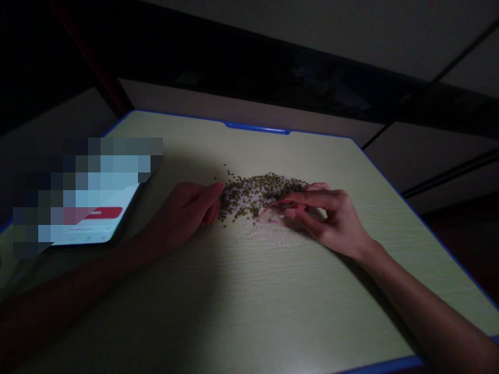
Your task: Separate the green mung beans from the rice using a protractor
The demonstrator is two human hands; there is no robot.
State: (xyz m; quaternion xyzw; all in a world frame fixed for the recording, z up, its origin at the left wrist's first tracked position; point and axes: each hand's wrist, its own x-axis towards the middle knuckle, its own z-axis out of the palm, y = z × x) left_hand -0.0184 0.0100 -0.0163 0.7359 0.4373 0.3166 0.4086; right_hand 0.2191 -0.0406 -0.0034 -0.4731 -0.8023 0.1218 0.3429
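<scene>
A loose heap of small green beans [268,182], which look like mung beans, lies mixed with white rice-like grains [249,195] on the pale wood-grain table. At the heap's left edge is my left hand [195,208], closed with the thumb against curled fingers; whatever it may hold is hidden. My right hand [331,215] reaches in from the right, thumb and fingers drawn together at a thin pale sheet with pink marks [273,214]. Its fingers hide part of that sheet. More white grains [280,235] are spread just below it.
A lit tablet or phone screen [105,223], partly blurred out, stands on the table's left side. Blue trim edges the table [241,291], with a raised blue strip [257,128] at the far side. Behind are pale cabinet panels [440,166]. The lighting is dim.
</scene>
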